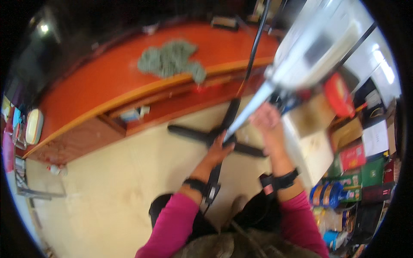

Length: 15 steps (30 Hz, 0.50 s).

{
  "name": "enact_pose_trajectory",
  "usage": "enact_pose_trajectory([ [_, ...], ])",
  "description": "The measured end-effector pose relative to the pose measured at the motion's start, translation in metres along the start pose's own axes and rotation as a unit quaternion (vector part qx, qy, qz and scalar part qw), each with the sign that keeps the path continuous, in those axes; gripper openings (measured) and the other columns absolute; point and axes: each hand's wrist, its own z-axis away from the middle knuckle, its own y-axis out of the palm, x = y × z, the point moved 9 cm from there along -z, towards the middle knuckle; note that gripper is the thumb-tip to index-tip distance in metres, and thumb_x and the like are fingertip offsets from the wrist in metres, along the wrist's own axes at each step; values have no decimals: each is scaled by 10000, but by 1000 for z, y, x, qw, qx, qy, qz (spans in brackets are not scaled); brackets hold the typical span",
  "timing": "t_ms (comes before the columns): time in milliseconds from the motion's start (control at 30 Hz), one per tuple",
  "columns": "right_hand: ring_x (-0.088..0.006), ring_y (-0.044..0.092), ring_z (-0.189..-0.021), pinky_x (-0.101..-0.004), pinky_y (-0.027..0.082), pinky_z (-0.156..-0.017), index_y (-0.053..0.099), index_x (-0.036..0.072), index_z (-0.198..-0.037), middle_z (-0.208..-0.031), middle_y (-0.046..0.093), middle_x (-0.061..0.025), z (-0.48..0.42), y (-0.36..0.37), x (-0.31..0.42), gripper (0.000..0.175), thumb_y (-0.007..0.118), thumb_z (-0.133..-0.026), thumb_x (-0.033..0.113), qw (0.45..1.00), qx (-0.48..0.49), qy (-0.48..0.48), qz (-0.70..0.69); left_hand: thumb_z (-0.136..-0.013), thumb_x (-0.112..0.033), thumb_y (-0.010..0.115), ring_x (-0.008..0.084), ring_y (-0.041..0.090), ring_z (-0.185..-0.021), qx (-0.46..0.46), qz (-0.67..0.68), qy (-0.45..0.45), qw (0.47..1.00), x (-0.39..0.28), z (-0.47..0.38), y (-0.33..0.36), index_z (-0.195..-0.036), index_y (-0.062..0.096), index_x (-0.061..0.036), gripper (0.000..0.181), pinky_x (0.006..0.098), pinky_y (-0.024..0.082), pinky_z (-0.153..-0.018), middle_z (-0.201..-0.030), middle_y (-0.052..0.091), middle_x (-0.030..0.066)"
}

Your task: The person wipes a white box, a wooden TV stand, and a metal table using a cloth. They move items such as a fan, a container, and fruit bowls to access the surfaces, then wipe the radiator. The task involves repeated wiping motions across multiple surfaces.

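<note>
A tall stand, looking like a pedestal fan, is in front of me. Its white upper body point(309, 48) is blurred and leans to the upper right. A pale pole point(250, 108) runs down from it to a black cross-shaped base point(193, 133) on the floor. My left hand point(217, 151) is around the pole's lower end, close above the base. Beside the pole, higher up and just below the white body, is my right hand point(266, 117) with curled fingers. Blur hides whether it grips anything. Dark parts point(279, 100) lie right behind it.
A red-brown wooden desk point(106, 74) bears a crumpled grey-green cloth point(171, 59) near its edge. To the right stand a white box point(314, 154), a blue water bottle point(327, 194) and several stacked boxes. A black cable point(255, 45) hangs across the desk's front.
</note>
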Motion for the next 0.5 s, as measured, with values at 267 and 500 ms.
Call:
enact_pose_trajectory([
  [267, -204, 664, -802, -337, 536, -795, 579, 11, -1035, -896, 669, -92, -45, 25, -14, 283, 734, -808, 75, 997, -33, 15, -74, -838, -354, 675, 353, 404, -1314, -47, 88, 58, 993, -11, -26, 9, -1463, 245, 8, 840, 377, 323, -1078, -1396, 424, 255],
  [500, -67, 486, -525, -226, 372, -492, 567, 77, -704, -591, 539, 10, -52, 31, -23, 266, 717, -865, 227, 999, -31, 5, -4, -824, -377, 687, 344, 438, -1286, -23, 35, 54, 998, 11, -35, 11, -1476, 226, -10, 879, 356, 345, -1057, -1386, 441, 246],
])
